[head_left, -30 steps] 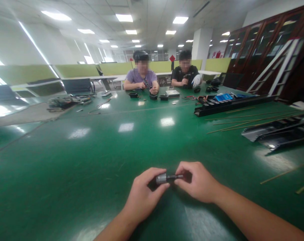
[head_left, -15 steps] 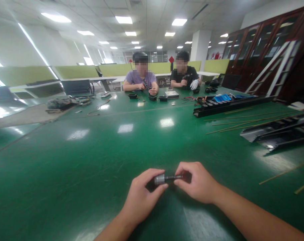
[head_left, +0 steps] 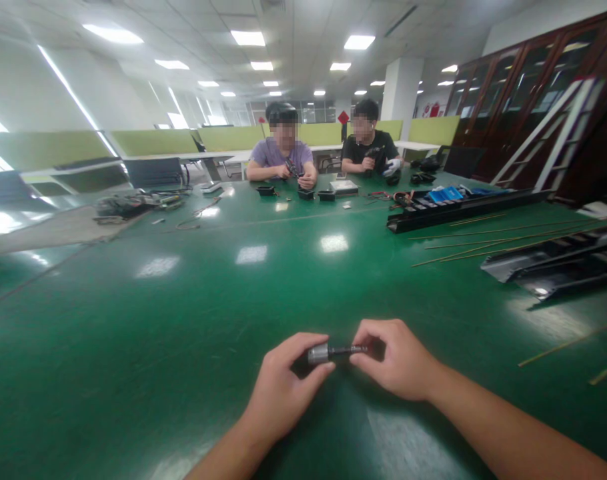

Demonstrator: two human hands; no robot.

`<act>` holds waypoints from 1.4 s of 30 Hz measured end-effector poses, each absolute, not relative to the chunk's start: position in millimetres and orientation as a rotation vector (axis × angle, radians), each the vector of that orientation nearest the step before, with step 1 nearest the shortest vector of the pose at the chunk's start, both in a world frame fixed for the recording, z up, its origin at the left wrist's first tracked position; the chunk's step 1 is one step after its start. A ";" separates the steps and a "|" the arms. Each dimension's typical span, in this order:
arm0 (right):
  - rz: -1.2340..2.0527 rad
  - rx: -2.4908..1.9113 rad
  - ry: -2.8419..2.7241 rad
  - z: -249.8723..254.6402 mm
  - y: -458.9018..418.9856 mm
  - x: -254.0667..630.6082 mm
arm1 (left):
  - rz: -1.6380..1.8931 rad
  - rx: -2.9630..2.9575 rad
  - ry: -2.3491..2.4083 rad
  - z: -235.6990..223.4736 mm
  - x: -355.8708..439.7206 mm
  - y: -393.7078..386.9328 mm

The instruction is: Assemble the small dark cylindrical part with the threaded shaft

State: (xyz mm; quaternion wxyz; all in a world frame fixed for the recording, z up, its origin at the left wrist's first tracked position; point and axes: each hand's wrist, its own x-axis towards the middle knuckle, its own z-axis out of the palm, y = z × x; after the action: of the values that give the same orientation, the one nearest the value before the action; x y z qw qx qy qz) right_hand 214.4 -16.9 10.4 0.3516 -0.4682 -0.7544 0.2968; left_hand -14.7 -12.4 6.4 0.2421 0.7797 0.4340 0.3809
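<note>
Low over the green table, my left hand [head_left: 285, 383] has its thumb and fingers round a short silver metal cylinder [head_left: 319, 354]. A thin dark shaft [head_left: 341, 351] runs from the cylinder's right end, in line with it, the pair lying about level. My right hand [head_left: 396, 363] pinches the far end of that shaft between thumb and forefinger. Its other fingers are curled behind and partly hidden. The shaft's right tip lies partly inside the right hand. The exact kind of this part is too small to make out.
Across the green table [head_left: 208, 287] sit two people with small black trays [head_left: 326, 195] near them. Long black metal channels [head_left: 558, 270] and thin brass-coloured rods [head_left: 493, 248] lie on the right. A heap of tools and cloth [head_left: 126, 205] lies far left.
Both my hands and the part have risen very slightly in the picture, grips unchanged. Across the table, the right-hand person's white-gloved hand has shifted a little.
</note>
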 end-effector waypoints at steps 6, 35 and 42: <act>0.758 -1.214 -1.953 11.5 -16.4 215.4 | 1.054 2.131 1.198 5.3 -14.9 -11.0; 0.728 -1.228 -1.956 13.1 -15.9 216.8 | 1.065 2.129 1.229 4.8 -17.2 -10.2; 0.716 -1.235 -1.960 14.0 -16.2 217.3 | 1.054 2.118 1.236 5.3 -16.9 -9.1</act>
State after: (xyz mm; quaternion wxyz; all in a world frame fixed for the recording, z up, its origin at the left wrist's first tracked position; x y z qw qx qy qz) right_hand 217.3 -16.2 14.0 0.3505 -0.4771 -0.7570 0.2765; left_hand -16.9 -9.1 5.3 0.2340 0.7714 0.4503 0.3839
